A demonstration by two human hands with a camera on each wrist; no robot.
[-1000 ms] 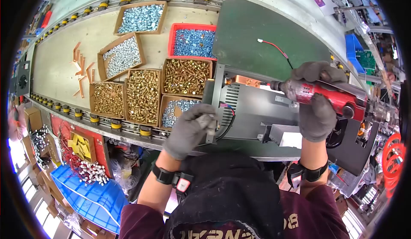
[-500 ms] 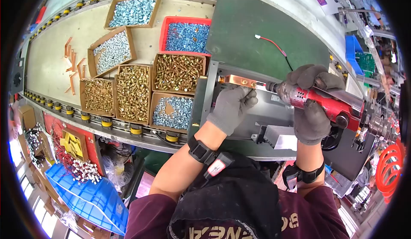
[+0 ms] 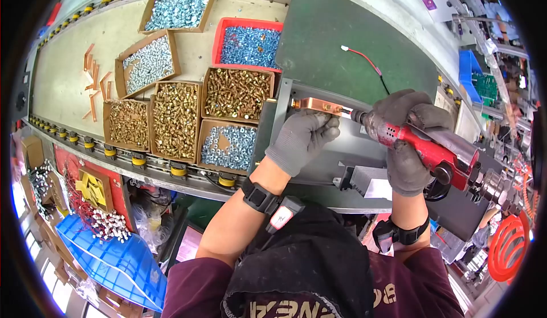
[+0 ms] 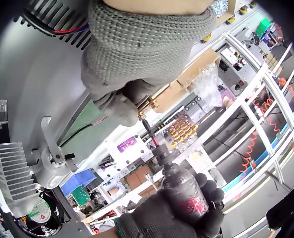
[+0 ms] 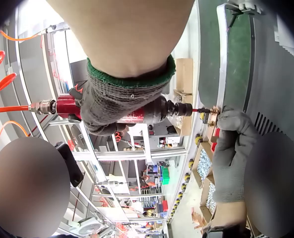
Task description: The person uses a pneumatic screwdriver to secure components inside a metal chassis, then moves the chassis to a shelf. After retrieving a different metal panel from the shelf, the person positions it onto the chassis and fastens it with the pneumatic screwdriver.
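Note:
My gloved left hand (image 3: 302, 141) is at a copper bar (image 3: 312, 103) inside a grey metal chassis (image 3: 319, 173). Its fingers are bent, and thumb and fingertips pinch at a small brass screw (image 4: 146, 105) by the bar. A red pneumatic screwdriver (image 3: 424, 147) lies across my gloved right hand (image 3: 405, 170), whose fingers wrap its body. The tool's bit (image 4: 148, 128) points at the bar, its tip right at the screw head beside the left fingertips. The glove partly hides the screw in the head view.
Cardboard boxes of brass screws (image 3: 176, 119), a box of nuts (image 3: 231, 147) and a red tray (image 3: 218, 47) of bluish screws stand left of the chassis. Loose copper strips (image 3: 91, 84) lie farther left. A finned heat sink (image 3: 367, 178) sits near the right hand. An orange coiled hose (image 3: 507, 252) hangs at right.
My left hand has moved right from the chassis's left edge to the copper bar. The screwdriver stays in the right hand, its rear end tilting slightly lower.

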